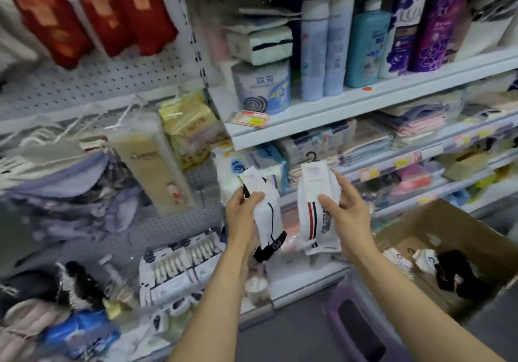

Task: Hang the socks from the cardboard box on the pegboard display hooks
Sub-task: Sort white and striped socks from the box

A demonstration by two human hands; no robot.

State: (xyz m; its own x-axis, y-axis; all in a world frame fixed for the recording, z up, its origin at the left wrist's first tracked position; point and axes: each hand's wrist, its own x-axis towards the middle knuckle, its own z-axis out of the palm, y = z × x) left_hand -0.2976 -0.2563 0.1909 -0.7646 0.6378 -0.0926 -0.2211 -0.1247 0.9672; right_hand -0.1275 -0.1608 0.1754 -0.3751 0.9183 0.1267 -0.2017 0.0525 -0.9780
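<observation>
My left hand (242, 216) grips a white sock pair with black trim (269, 221), its paper label tilted up to the left. My right hand (346, 213) holds a white sock pair with red and dark stripes (312, 216); this pair stands upright with a black hook on top. Both pairs are raised in front of the shelves. The cardboard box (459, 227) sits at the lower right with more white socks (420, 258) and a black item (454, 272) inside. The grey pegboard (92, 81) fills the left, with hooks and hanging packs.
Red packs (92, 8) hang at the top left. White shelves (364, 101) on the right carry bottles, boxes and folded cloths. A purple stool (356, 322) stands under the box. Socks and packets crowd the lower left pegboard.
</observation>
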